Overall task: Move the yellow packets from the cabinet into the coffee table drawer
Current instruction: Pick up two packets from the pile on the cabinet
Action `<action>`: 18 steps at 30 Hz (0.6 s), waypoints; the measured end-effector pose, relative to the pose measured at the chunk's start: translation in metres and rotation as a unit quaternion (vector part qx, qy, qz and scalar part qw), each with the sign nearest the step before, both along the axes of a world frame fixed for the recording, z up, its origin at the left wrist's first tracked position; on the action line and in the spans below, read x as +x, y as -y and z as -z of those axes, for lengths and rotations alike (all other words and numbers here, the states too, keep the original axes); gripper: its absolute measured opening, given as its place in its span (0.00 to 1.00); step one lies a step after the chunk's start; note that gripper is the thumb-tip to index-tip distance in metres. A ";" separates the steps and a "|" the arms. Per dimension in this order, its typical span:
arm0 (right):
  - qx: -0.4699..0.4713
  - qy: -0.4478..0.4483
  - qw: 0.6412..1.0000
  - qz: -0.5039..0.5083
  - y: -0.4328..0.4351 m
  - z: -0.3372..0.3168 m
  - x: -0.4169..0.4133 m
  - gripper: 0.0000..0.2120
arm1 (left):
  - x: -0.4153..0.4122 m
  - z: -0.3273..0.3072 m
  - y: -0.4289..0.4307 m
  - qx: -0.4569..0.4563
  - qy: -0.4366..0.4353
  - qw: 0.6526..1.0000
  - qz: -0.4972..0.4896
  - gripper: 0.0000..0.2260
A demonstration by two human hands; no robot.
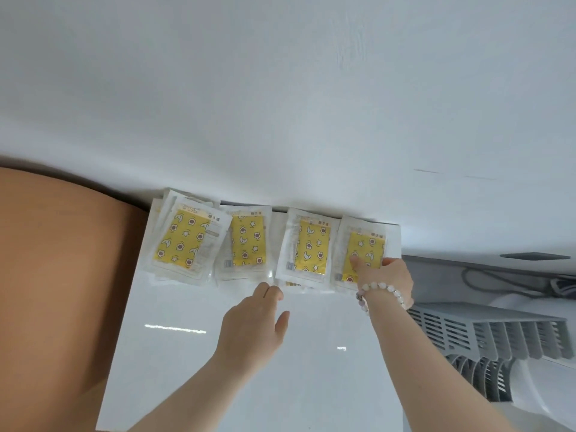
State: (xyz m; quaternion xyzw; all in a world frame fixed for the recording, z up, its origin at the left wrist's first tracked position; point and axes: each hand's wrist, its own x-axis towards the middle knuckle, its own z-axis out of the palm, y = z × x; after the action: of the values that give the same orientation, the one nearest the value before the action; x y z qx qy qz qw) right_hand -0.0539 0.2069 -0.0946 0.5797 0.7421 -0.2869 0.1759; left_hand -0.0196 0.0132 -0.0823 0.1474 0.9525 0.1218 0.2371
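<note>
Gripping the rightmost yellow packet [363, 249] is the right hand [389, 280]; the left hand [252, 322] has curled fingers [270, 292] touching the packet beside it [311, 244], hold unclear.

Both bare forearms reach up from the bottom of the view toward the row of yellow packets [246, 241]. The left hand [258, 319] shows its back to the camera, just short of the row's near edge, in line with the gap between the second and third packets. Its fingers are bent forward with their tips out of sight, the thumb stands out to the right, and nothing shows in its grasp. The right hand [388, 275] is at the row's right end, pinching the rightmost packet [363, 241]: the thumb lies on its face and the fingers curl round its right edge. The right wrist carries a bead bracelet [383, 287]
</note>
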 end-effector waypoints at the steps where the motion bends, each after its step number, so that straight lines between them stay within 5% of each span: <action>1: 0.006 0.000 1.000 -0.008 0.001 0.001 -0.001 0.23 | -0.001 0.001 0.001 -0.003 0.001 1.000 -0.013 0.15; 7: -0.009 -0.025 0.999 -0.033 0.004 0.001 -0.006 0.15 | -0.013 -0.001 0.007 0.007 0.008 0.999 -0.051 0.15; 18: -0.182 -0.210 0.958 0.065 -0.025 -0.010 0.028 0.04 | -0.027 0.001 -0.005 0.066 0.071 0.978 -0.187 0.12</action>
State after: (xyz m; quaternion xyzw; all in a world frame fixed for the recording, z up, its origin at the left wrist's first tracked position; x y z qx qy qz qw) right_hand -0.0262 0.2317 -0.0848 0.5115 0.6579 -0.5437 0.0995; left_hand -0.0470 0.0177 -0.0833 -0.0270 0.9336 0.2370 0.2673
